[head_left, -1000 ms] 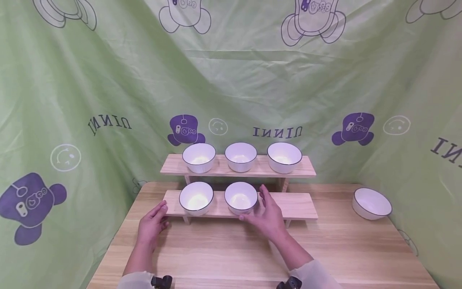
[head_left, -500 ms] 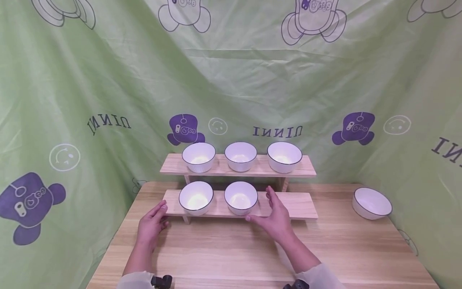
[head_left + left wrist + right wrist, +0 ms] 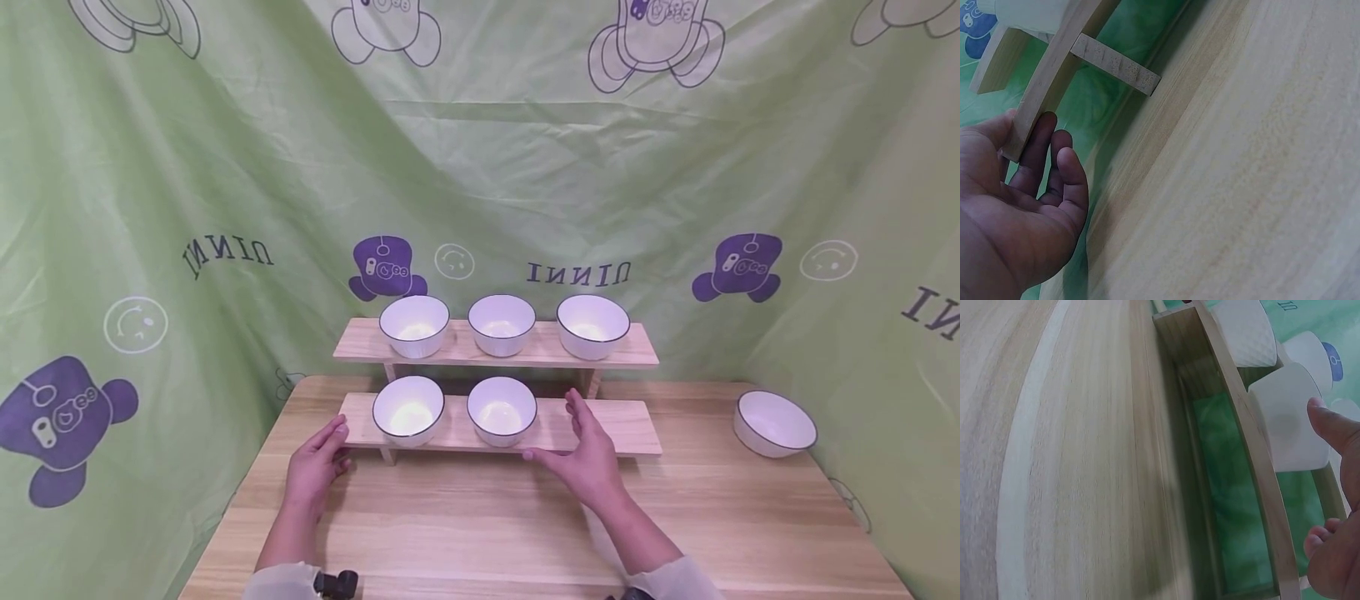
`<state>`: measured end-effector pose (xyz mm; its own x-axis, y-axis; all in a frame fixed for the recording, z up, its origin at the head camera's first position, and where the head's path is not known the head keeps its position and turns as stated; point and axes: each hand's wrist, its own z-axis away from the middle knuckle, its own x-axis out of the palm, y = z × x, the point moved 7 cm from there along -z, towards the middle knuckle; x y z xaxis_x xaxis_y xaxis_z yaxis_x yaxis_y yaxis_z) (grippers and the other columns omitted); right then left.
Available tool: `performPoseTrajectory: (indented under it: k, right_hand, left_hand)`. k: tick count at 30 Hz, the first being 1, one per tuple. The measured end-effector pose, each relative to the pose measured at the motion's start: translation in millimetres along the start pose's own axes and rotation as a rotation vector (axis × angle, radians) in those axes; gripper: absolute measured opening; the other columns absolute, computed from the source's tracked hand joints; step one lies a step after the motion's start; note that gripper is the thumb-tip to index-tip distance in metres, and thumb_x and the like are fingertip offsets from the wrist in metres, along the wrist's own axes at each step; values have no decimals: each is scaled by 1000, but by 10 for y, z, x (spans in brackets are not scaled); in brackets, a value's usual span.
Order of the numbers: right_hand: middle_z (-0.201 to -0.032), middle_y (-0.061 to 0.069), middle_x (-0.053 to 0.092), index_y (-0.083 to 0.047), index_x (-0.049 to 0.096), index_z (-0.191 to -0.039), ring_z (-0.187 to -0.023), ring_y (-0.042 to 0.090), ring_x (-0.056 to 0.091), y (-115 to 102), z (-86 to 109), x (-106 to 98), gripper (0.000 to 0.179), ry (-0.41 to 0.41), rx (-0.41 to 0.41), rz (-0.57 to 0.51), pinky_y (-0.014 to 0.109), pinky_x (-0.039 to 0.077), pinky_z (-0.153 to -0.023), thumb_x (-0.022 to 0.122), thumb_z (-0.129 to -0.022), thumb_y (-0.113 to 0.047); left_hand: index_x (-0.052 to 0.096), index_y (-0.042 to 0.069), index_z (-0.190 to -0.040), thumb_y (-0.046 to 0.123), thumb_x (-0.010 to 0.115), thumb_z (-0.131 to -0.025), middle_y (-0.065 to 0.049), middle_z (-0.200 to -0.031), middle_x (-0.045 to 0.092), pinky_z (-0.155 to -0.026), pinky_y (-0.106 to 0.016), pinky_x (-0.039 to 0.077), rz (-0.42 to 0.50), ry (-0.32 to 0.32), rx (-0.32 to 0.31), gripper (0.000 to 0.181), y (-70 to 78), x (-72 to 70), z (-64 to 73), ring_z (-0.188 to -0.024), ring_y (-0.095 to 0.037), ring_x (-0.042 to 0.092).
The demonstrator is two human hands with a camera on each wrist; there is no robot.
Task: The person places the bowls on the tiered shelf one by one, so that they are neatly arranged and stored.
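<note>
In the head view, my left hand (image 3: 313, 468) holds the left end of the wooden two-tier shelf's lower board (image 3: 626, 427). The left wrist view shows its thumb on one face of the board end (image 3: 1035, 109) and fingers beneath. My right hand (image 3: 588, 462) is spread over the lower board's front edge, thumb and fingers apart, holding nothing. Just left of it stands a white dark-rimmed bowl (image 3: 501, 418), a gap between them. Another such bowl (image 3: 408, 412) sits further left on this board. In the right wrist view, the thumb (image 3: 1332, 425) overlaps the nearer bowl (image 3: 1288, 419).
Three similar white bowls, among them a middle bowl (image 3: 501, 327), line the upper board (image 3: 348, 340). One more bowl (image 3: 774, 425) rests tilted on the table (image 3: 465, 533) at the far right. A green printed curtain (image 3: 480, 183) hangs behind and at both sides.
My right hand has let go of the middle lower bowl and moved right, away from it. The bowl stays in place. My left hand has not moved.
</note>
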<state>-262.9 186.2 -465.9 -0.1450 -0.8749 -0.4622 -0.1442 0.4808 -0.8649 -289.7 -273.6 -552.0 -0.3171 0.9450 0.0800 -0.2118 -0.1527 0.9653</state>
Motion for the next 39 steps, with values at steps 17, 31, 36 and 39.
performPoseTrajectory:
  k: [17,31,36,39]
  right_hand:
    - [-161,17,41,-5,27,-162,-147,35,41,8,40,-190,126,24,-22,6,40,37,-120,99,-66,-42]
    - [-161,17,41,-6,29,-162,-147,35,42,107,110,-470,124,91,-17,21,36,37,-119,98,-67,-44]
    - [-162,18,38,-7,28,-163,-148,37,39,179,158,-515,122,89,-1,25,37,37,-118,97,-70,-44]
    - [-162,21,39,-7,28,-163,-148,40,38,216,188,-541,120,90,10,26,38,36,-118,97,-71,-42]
  left_hand:
    - [55,16,-151,44,76,-94,-2,-154,49,-84,-27,61,-3,1,-3,66,35,26,8,-96,-8,66]
    - [55,14,-150,42,76,-95,-4,-156,49,-84,-27,61,-10,4,9,65,62,38,13,-97,-8,67]
    - [55,15,-151,44,76,-95,-2,-157,49,-85,-28,61,-23,-4,7,66,57,32,25,-99,-11,66]
    - [54,16,-151,45,75,-95,-2,-159,47,-87,-29,61,-37,-9,0,67,37,13,44,-101,-11,65]
